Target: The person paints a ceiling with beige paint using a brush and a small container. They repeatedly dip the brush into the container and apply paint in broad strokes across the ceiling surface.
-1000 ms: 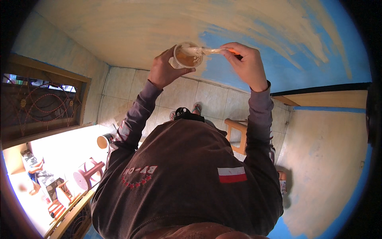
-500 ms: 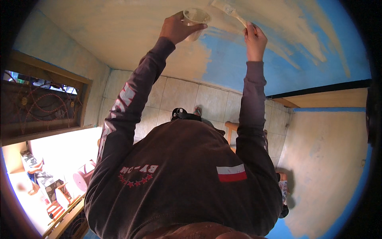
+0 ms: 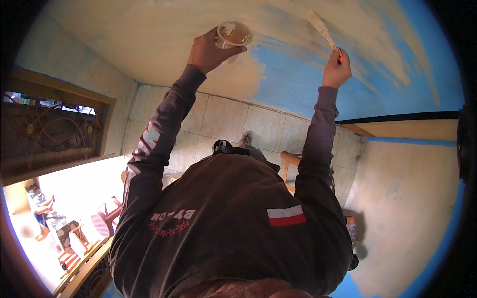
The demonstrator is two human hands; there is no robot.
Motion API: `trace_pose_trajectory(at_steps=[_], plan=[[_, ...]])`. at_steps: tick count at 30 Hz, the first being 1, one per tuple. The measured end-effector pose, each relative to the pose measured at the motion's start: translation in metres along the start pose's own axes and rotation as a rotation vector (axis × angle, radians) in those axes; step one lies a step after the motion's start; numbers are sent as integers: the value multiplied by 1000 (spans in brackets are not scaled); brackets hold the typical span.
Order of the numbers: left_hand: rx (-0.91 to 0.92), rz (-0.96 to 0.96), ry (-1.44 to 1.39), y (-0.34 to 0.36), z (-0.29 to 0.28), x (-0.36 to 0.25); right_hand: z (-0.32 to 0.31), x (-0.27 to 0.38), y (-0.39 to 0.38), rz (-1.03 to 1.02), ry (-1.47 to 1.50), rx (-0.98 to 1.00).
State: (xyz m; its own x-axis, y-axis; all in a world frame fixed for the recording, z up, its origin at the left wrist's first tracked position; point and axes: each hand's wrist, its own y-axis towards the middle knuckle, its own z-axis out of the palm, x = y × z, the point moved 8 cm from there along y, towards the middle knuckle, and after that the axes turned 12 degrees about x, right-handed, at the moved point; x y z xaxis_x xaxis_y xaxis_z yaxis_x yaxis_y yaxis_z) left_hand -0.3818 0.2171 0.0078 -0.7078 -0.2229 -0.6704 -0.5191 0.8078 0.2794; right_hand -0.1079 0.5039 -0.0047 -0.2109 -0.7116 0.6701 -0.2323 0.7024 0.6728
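Note:
My left hand (image 3: 204, 52) grips a clear plastic cup (image 3: 235, 33), its fingers and thumb wrapped round the side. Cream paint coats the cup's inside; how much paint it holds I cannot tell. To the right, my right hand (image 3: 337, 70) is closed round the handle of a paintbrush (image 3: 321, 28). Its pale bristles point up and left, over cream streaks on the wall (image 3: 298, 69); whether they touch it I cannot tell. Cream paint covers the wall's left part, and blue shows in the middle and at the right.
A wooden window frame with a metal grille (image 3: 54, 121) is on the left. Pale floor tiles (image 3: 266, 124) run along the wall's foot. A wooden piece of furniture (image 3: 290, 159) stands beside my right arm. Another person (image 3: 351, 229) is partly visible behind that arm.
My left hand and the cup have moved slightly left and down. The right hand has shifted right and down, carrying the brush with it across the wall.

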Motion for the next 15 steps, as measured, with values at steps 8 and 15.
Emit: trace_pose_trajectory(at_steps=[8, 15], plan=[[46, -27, -69, 13, -2, 12, 64, 39, 8, 1, 272, 120], [7, -78, -123, 34, -13, 8, 164, 68, 35, -49, 218, 353]])
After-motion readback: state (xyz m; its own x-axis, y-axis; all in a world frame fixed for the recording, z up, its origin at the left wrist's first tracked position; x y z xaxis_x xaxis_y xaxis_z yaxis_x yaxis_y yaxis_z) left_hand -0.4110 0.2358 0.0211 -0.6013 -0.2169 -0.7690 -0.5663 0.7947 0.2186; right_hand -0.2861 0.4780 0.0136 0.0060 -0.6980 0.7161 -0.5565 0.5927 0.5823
